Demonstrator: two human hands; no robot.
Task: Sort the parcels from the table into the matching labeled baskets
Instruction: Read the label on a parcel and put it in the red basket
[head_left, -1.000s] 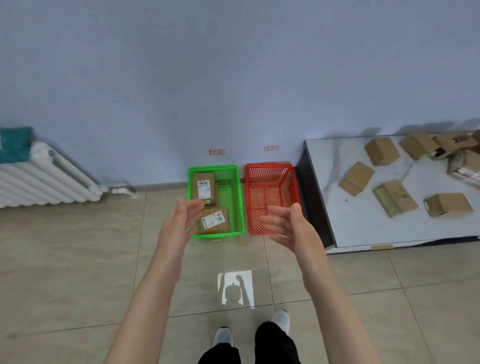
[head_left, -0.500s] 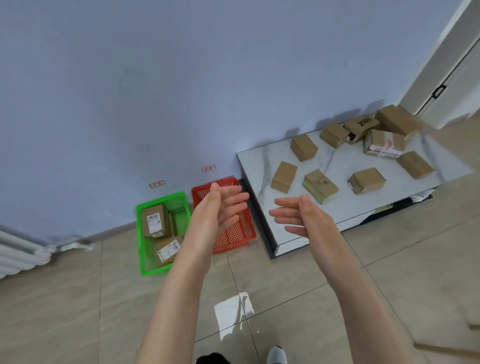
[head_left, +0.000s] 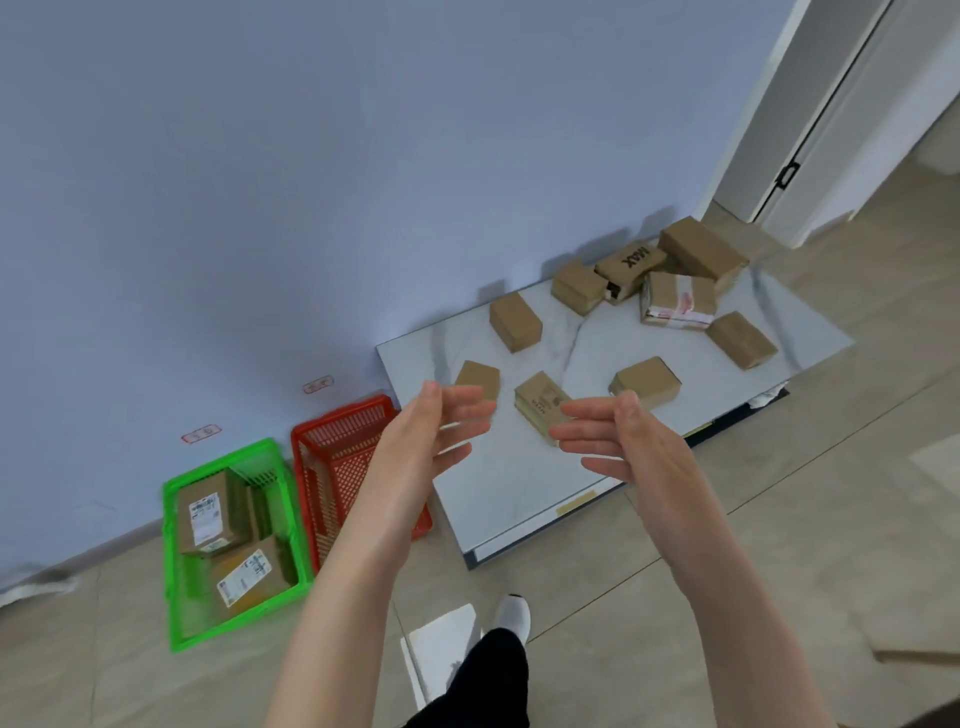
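We cannot read the two small red labels (head_left: 317, 385) on the wall behind the baskets; they are too blurry. Our left hand (head_left: 423, 441) covers part of the red basket (head_left: 332, 457) and the near corner of one box, so we cannot see all of that basket's inside. The white papers on the two boxes in the green basket (head_left: 228, 545) are too smeared to read. At the bottom only one white shoe (head_left: 513, 613) shows, with a black trouser leg. We count two baskets on the floor, side by side, the green one left of the red one. Both are plastic with a grid of holes. The green one holds two brown card boxes. We count nine boxes (head_left: 515, 322) on the table (head_left: 509, 478), four near and five far by the wall. One far box says MAX (head_left: 635, 258). One has white and red tape. The table top is white and smooth with grey marble lines. The floor is shiny beige tile. Both hands are up over the near table edge, palms facing each other, fingers apart and holding nothing. Our right hand (head_left: 631, 452) is near a flat box.
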